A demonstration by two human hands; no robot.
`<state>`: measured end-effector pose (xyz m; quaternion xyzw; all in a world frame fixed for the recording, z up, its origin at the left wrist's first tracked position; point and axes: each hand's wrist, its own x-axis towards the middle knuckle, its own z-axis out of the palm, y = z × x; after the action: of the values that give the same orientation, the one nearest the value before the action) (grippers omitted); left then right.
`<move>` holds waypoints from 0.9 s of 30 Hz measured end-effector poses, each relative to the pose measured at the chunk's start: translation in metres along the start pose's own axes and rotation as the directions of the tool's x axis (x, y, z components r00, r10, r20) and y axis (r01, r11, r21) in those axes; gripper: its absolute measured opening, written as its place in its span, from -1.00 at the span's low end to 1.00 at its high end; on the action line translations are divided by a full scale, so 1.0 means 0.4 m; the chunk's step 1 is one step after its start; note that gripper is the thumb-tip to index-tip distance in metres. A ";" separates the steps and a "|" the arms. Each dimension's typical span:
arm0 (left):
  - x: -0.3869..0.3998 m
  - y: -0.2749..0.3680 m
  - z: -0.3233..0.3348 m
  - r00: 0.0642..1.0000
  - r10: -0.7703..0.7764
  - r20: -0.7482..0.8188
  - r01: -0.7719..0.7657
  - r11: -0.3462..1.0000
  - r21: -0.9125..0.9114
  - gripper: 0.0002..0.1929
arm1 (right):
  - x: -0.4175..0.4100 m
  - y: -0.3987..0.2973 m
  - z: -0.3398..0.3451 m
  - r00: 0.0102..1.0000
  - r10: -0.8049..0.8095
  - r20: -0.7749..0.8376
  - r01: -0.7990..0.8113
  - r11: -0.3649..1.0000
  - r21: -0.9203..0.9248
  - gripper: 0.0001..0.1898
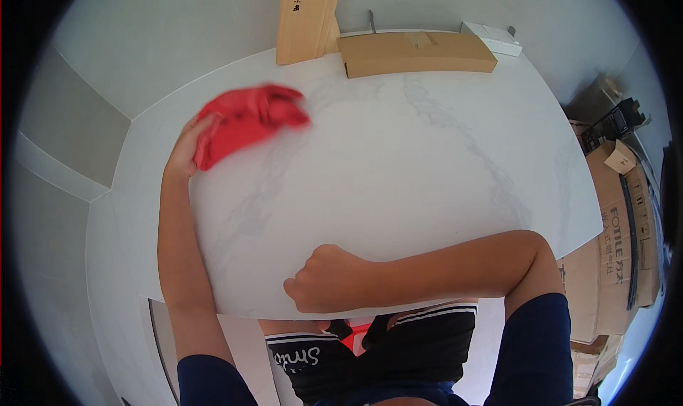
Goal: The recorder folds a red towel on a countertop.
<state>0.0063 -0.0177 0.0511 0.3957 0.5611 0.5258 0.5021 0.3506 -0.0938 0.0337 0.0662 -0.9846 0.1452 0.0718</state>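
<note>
My left hand [185, 148] grips one end of a red cloth [243, 120] at the far left of a white marble-patterned table [368, 176]. The cloth is bunched and partly blurred, and it lies over the tabletop with its loose end towards the middle. Most of my left fingers are hidden behind its folds. Near the front edge, my right hand [336, 280] rests on the table in a fist, with nothing visible in it. The right forearm lies bent along that edge.
Against the back wall stand a wooden board [304, 24] bearing writing, a flat brown cardboard box [419, 54] and a small white box [493, 38]. Large cardboard boxes [613, 246] and a black item [613, 123] line the right side, beyond the table's edge. A wall borders the left.
</note>
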 end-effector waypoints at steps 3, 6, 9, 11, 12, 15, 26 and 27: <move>0.049 -0.021 -0.031 0.963 0.072 -0.260 -0.130 0.968 -0.215 -0.57 | 0.004 -0.001 0.000 1.000 -0.011 0.005 0.011 1.000 -0.029 -0.53; 0.064 -0.038 -0.022 0.894 0.139 -0.426 -0.228 0.960 -0.165 -0.54 | 0.001 -0.003 -0.012 1.000 -0.009 0.008 0.009 1.000 -0.021 -0.53; 0.023 -0.010 0.055 0.907 0.120 -0.404 -0.174 0.979 -0.101 -0.49 | -0.005 -0.001 -0.010 1.000 -0.001 0.002 0.001 1.000 0.002 -0.54; -0.006 0.008 0.088 0.998 0.061 0.032 -0.065 0.989 0.134 -0.46 | -0.003 -0.001 -0.004 1.000 0.001 -0.010 -0.001 1.000 0.013 -0.55; -0.029 0.023 0.123 0.986 -0.022 0.163 -0.017 0.973 0.231 -0.46 | -0.001 -0.001 0.003 0.999 -0.021 -0.024 0.021 1.000 -0.010 -0.58; -0.093 0.035 0.279 0.780 -0.277 0.561 -0.095 0.834 0.544 -0.46 | -0.005 -0.003 -0.001 0.996 -0.035 -0.082 0.030 0.997 -0.067 -0.71; -0.012 0.014 0.063 0.985 0.017 0.173 -0.049 0.982 0.183 -0.56 | -0.001 -0.001 0.007 0.995 0.019 -0.097 -0.010 0.996 0.091 -0.62; 0.005 0.000 0.037 0.985 0.017 0.174 -0.049 0.982 0.184 -0.56 | -0.001 -0.001 0.010 0.996 0.012 -0.091 -0.006 0.998 0.057 -0.59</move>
<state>0.0203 -0.0128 0.0516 0.4942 0.5561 0.4429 0.5003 0.3505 -0.0954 0.0300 0.0570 -0.9760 0.1765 0.1141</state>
